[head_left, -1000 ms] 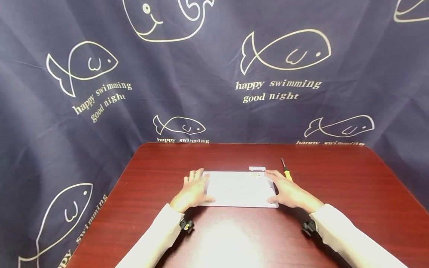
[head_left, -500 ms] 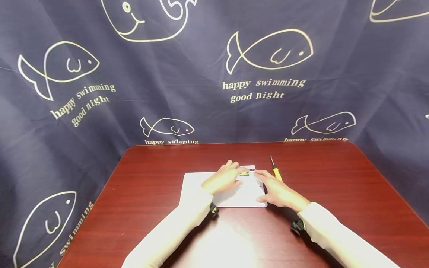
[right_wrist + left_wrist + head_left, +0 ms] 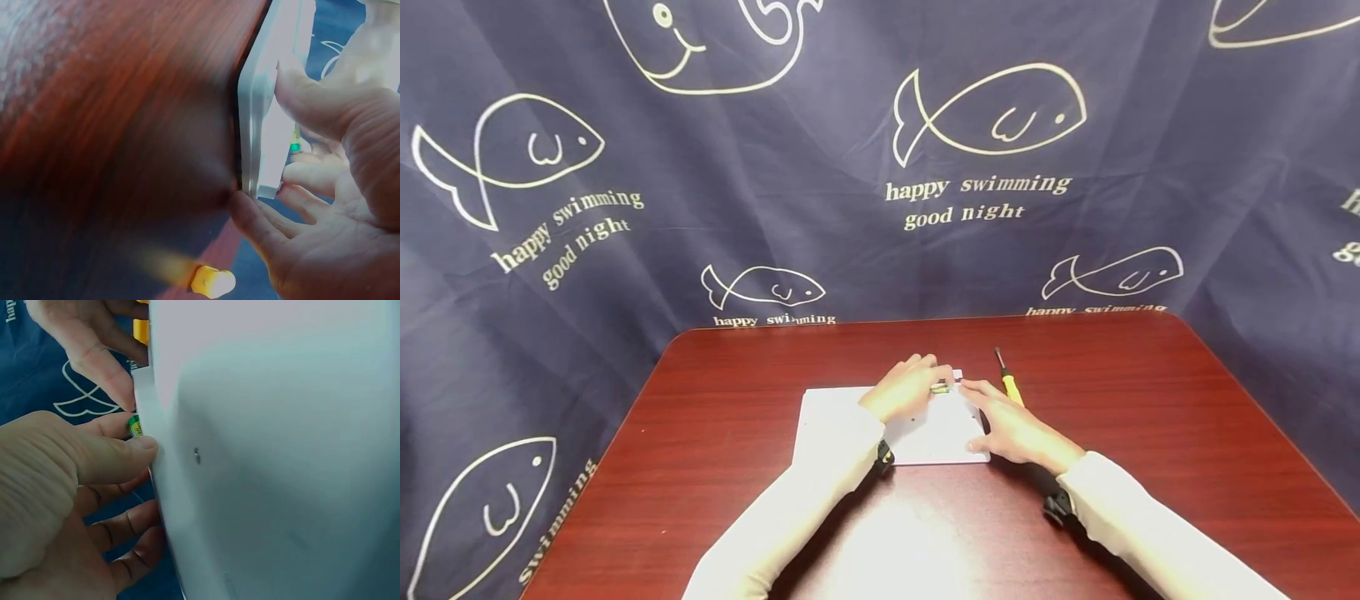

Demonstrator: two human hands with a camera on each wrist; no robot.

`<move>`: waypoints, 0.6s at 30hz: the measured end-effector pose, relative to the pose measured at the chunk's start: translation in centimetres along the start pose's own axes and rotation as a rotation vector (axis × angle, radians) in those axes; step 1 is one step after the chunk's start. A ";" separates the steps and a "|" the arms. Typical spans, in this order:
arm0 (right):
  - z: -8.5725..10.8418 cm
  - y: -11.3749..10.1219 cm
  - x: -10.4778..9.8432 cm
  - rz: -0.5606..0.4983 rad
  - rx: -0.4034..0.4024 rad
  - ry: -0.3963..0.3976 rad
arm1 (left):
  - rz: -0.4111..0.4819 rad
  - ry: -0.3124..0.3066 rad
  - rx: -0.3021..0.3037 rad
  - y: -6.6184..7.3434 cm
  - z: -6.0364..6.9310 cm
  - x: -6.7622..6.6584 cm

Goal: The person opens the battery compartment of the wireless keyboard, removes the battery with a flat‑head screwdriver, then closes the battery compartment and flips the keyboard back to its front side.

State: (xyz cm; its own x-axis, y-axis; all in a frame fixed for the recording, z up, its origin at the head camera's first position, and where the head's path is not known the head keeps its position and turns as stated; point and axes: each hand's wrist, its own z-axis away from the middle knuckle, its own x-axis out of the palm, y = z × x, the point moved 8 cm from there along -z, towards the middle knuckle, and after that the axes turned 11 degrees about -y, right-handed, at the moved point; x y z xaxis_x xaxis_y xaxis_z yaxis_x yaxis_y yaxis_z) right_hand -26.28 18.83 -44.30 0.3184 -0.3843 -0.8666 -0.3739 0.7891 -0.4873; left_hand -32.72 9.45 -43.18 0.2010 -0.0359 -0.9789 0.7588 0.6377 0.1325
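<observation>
A flat white panel [image 3: 831, 412] lies on the table. At its far edge, my left hand [image 3: 904, 390] reaches over with bent fingers, by a green and yellow battery [image 3: 940, 388]. In the left wrist view, the thumb and index finger of my left hand [image 3: 81, 469] close around the battery [image 3: 135, 426], the thumb tip on the panel's edge. My right hand [image 3: 1018, 429] grips the panel's right end, thumb on its face and fingertips at the far side. A small white part [image 3: 957, 374] sticks out beyond the far edge, partly hidden by fingers.
A screwdriver with a yellow handle [image 3: 1012, 388] lies right of the panel, beyond my right hand. The red-brown table [image 3: 1120, 400] ends at a dark blue curtain [image 3: 850, 208] with white fish drawings.
My left hand has left the panel's left end and moved right to the battery at the far edge. My right hand has kept its hold at the right end. The head view has shifted right.
</observation>
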 end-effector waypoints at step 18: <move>0.2 -0.4 -0.1 -0.006 -0.021 0.009 | 0.145 0.197 0.078 0.0 0.0 -1.9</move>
State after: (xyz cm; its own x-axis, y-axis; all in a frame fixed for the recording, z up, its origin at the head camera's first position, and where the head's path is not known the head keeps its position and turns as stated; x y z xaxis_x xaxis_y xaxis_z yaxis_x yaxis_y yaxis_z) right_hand -26.02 18.69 -43.98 0.3125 -0.3936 -0.8645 -0.3906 0.7764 -0.4947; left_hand -33.14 9.54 -41.29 0.1925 0.2066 -0.9593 0.7778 0.5639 0.2775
